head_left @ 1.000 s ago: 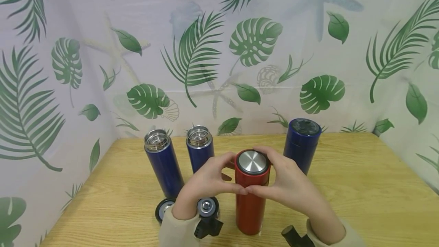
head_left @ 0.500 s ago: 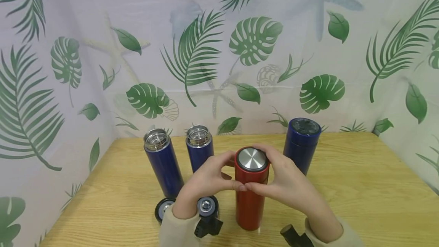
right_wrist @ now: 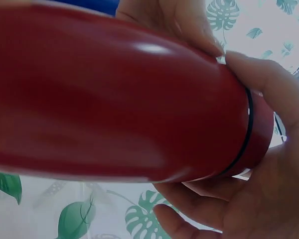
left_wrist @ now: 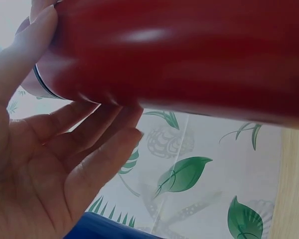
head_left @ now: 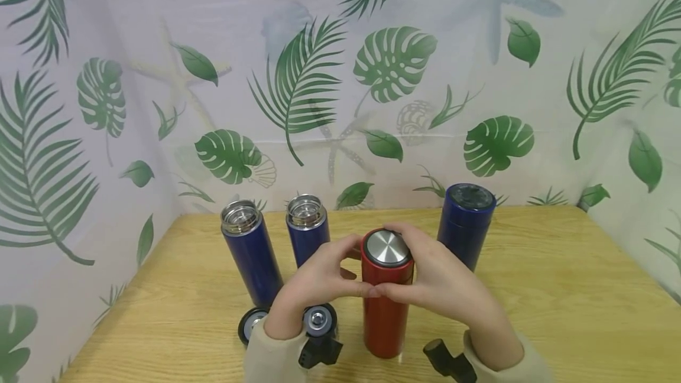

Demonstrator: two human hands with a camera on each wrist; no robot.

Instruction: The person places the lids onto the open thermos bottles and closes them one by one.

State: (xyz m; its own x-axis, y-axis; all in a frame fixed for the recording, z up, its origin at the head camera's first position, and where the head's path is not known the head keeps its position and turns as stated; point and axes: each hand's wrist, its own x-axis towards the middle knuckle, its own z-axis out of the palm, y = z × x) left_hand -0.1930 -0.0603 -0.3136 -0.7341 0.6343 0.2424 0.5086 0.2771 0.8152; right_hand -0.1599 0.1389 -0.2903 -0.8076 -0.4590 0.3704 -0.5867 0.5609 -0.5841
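Observation:
A red vacuum flask (head_left: pixel 385 321) with a brushed-metal disc on its top stands upright between both hands in the head view. From the left side my left hand (head_left: pixel 321 273) holds its upper part, thumb across the front and fingers behind. On the other side my right hand (head_left: pixel 438 268) grips the top around the lid, and the two thumbs meet on the front. In the right wrist view a dark seam (right_wrist: pixel 249 119) separates lid from body, and the right thumb and fingers span it. The left wrist view shows the left fingertips (left_wrist: pixel 132 114) against the red body.
Two blue flasks without lids, one at far left (head_left: pixel 252 265) and one (head_left: pixel 308 238) beside it, stand behind the left arm. Their likely lids, a black-rimmed one (head_left: pixel 250 324) and another (head_left: pixel 318 319), lie nearer. A lidded blue flask (head_left: pixel 465 232) stands at back right on the wooden table (head_left: pixel 564 288).
The red flask rose a little in the head view, then shifted slightly left with both hands. My right wrist has moved a little to the left. Both hands keep their hold.

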